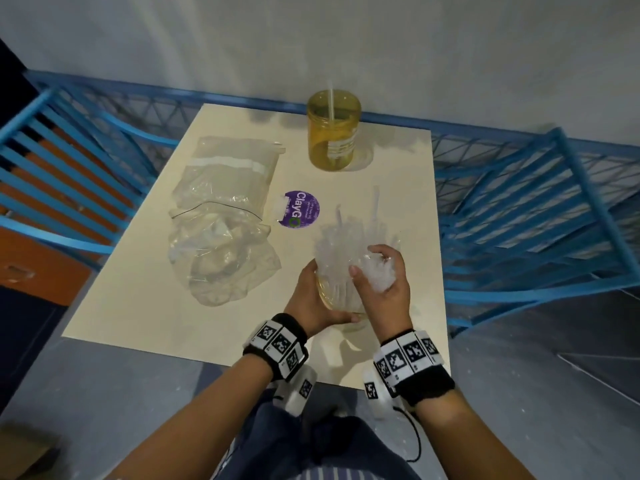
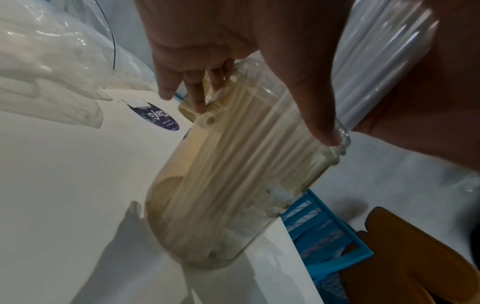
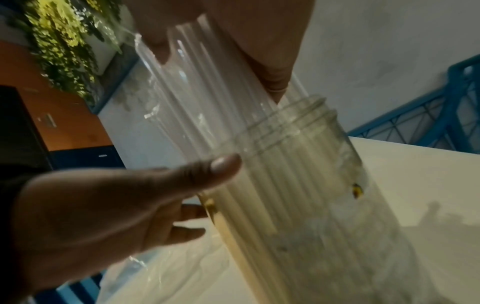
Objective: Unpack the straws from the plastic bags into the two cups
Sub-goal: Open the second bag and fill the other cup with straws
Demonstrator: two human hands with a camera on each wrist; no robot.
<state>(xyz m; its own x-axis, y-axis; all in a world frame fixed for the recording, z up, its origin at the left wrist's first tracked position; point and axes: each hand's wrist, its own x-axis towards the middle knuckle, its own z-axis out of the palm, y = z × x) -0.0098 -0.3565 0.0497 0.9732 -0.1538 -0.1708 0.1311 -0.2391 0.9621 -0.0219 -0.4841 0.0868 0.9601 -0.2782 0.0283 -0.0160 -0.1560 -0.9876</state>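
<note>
A clear jar stands tilted on the near part of the cream table, packed with translucent white straws. My left hand grips the jar's side, thumb near the threaded rim. My right hand grips the top of the straw bundle that sticks out of the jar. A second, yellow jar stands upright at the far edge with one straw in it. Crumpled clear plastic bags lie to the left.
A round purple sticker-like lid lies between the bags and the near jar. Blue metal railing surrounds the table on the right, left and far side. An orange cabinet stands at the left.
</note>
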